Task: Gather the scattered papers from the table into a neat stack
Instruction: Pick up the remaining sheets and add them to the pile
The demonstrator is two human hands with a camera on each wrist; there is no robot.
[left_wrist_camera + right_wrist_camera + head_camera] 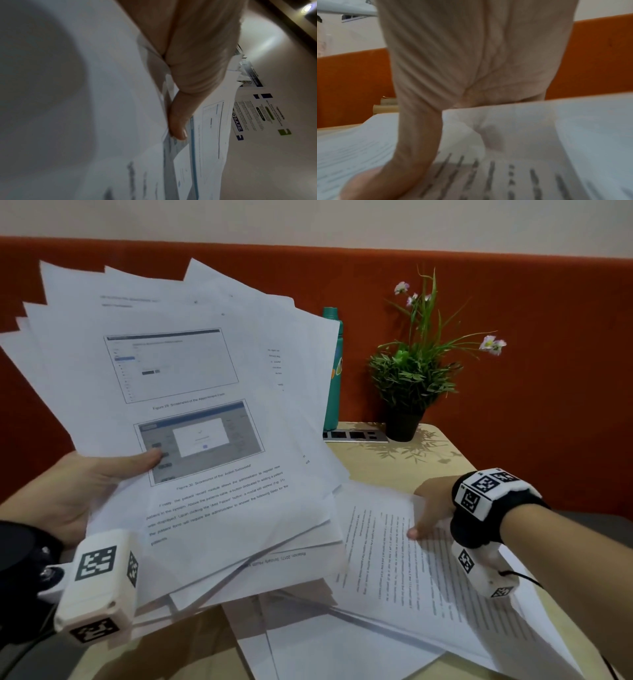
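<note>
My left hand (102, 474) holds a fanned bundle of printed papers (191, 392) tilted up above the table, thumb pressed on the top sheet, fingers hidden behind. The left wrist view shows that thumb (180, 121) pinching the bundle's edge (120, 108). My right hand (428, 518) pinches the far edge of a text-covered sheet (411, 577) lying on the table, thumb on top, fingers hidden under the lifted edge. The right wrist view shows its thumb (412, 148) on that sheet (539, 135). More loose sheets (325, 645) lie beneath it on the table.
At the back of the beige table (445, 467) stand a potted plant (411, 385) and a teal bottle (334, 371), beside a socket strip (352, 435). An orange padded wall (548, 337) runs behind. Posters (257, 115) hang on a wall.
</note>
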